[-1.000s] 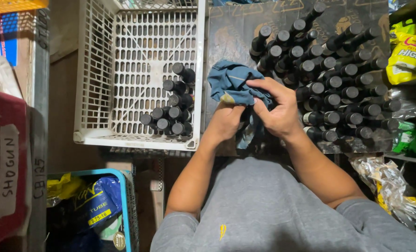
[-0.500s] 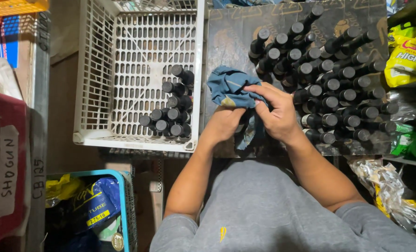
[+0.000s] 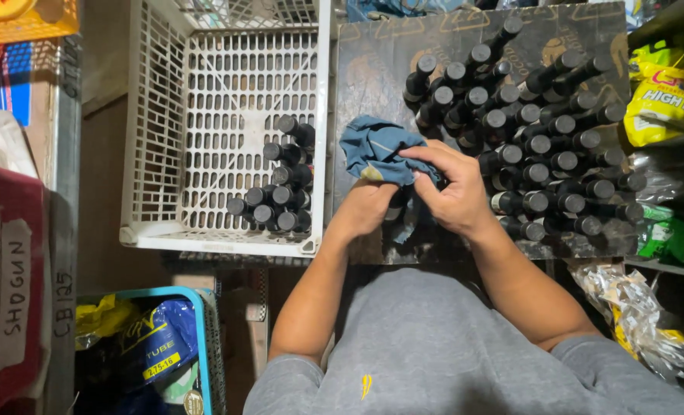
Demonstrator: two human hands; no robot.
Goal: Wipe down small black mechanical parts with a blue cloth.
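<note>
— Bottles in the white crate point(image 3: 203, 230) make only a small cluster, about a dozen black-capped bottles point(image 3: 276, 196) standing at its near right corner. The crowd of dark bottles point(image 3: 545, 154) on the dark board point(image 3: 372, 69) to the right is much larger. Judging by that, the wiping looks early on, with most of the batch still to go.

— And the hands?

— Both are closed around the blue cloth point(image 3: 376, 150). The left hand point(image 3: 369, 207) grips from below, and whatever it wraps (a bottle, by the look of it, though the cloth and fingers hide most of it) sits at the board's near left edge, just beside the crate. The right hand point(image 3: 453, 192) pinches the cloth's upper fold between thumb and fingers.

— Any change from half a second back?

— Very little. The right hand's fingers have slid slightly across the cloth, and the fold bunches a touch differently. The crate's cluster has the same count and arrangement, and the rows on the board are unchanged too; both hands remain in the same spot.
</note>
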